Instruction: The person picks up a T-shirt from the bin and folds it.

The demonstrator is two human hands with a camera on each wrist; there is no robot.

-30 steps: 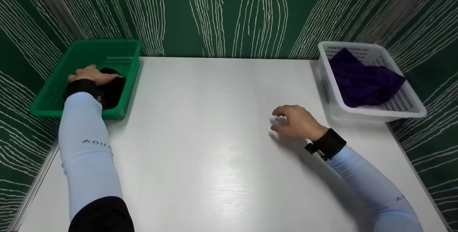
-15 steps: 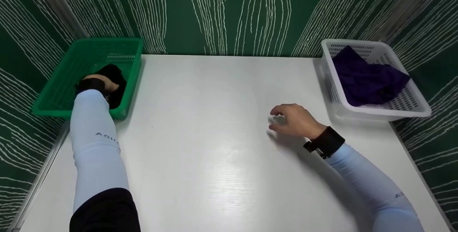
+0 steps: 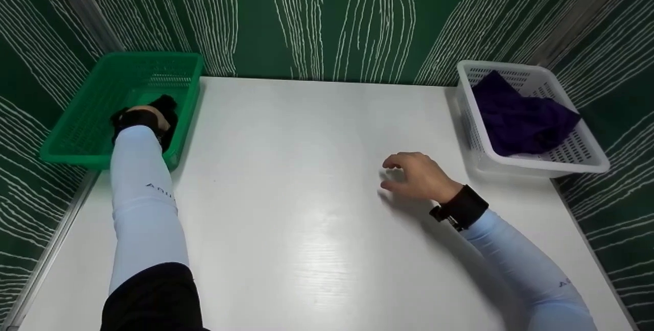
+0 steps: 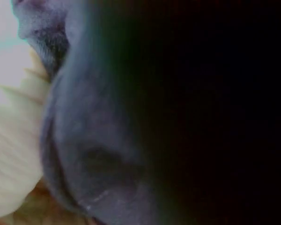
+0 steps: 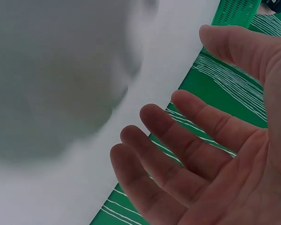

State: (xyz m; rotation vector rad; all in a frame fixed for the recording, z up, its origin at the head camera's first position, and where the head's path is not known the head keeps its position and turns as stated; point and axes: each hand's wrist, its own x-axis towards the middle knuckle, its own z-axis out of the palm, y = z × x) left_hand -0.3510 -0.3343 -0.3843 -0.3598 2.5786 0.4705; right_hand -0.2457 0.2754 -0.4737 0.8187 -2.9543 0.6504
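Observation:
In the head view my left hand [image 3: 158, 115] is down inside the green basket [image 3: 76, 159], at its near right corner. It grips a black cloth [image 3: 164, 102], which is bunched up around the hand; the fingertips are hidden. The left wrist view is mostly filled by the dark cloth [image 4: 93, 108], pressed close to the lens, with pale skin of the hand at the left edge. My right hand [image 3: 420, 175] hovers low over the white table, its fingers loosely bent and holding nothing. The right wrist view shows that palm and its spread fingers.
At the right end of the table, a white basket [image 3: 577, 168] holds a crumpled purple cloth [image 3: 523, 116]. Green walls with white streaks enclose the table [image 3: 286, 178] at the back and both sides.
My left hand has moved right and deeper into the green basket, and the black cloth has gathered up around it. The right hand stays nearly in place.

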